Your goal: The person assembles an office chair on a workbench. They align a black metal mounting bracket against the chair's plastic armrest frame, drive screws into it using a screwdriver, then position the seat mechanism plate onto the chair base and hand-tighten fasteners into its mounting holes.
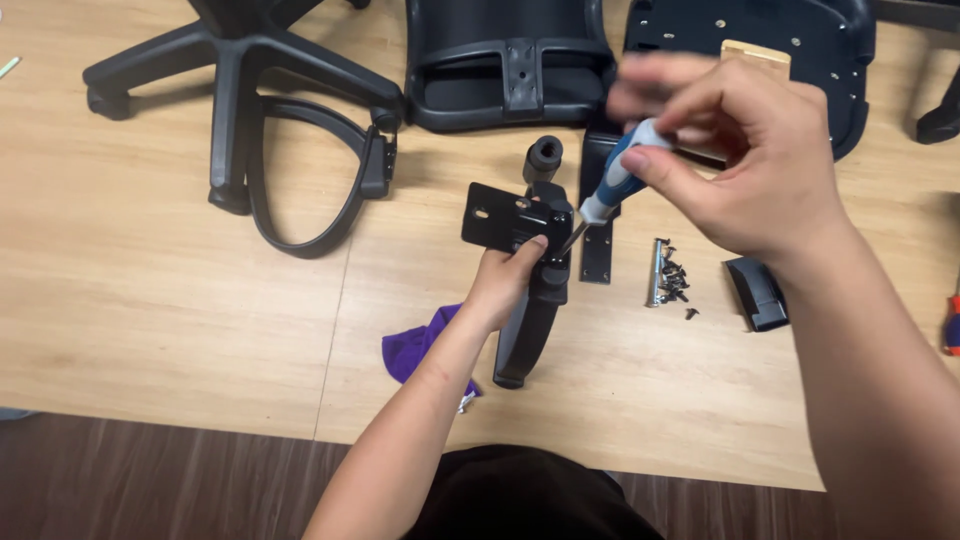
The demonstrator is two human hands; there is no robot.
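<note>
1. The left hand [505, 275] has its grip clamped on a black chair armrest bracket [520, 225], holding it upright above the wooden table [180, 290].
2. The right hand [745, 165] has its grip closed around a blue-and-white screwdriver [610, 190], whose tip meets the bracket just beside the left thumb.
3. A purple cloth [415, 350] lies on the table under the left forearm.
4. A small pile of dark screws [672, 280] sits to the right, near a small black plastic part [757, 293].
5. A chair base [235, 75], a loose armrest loop [310, 190] and a seat shell [790, 40] lie farther back.
</note>
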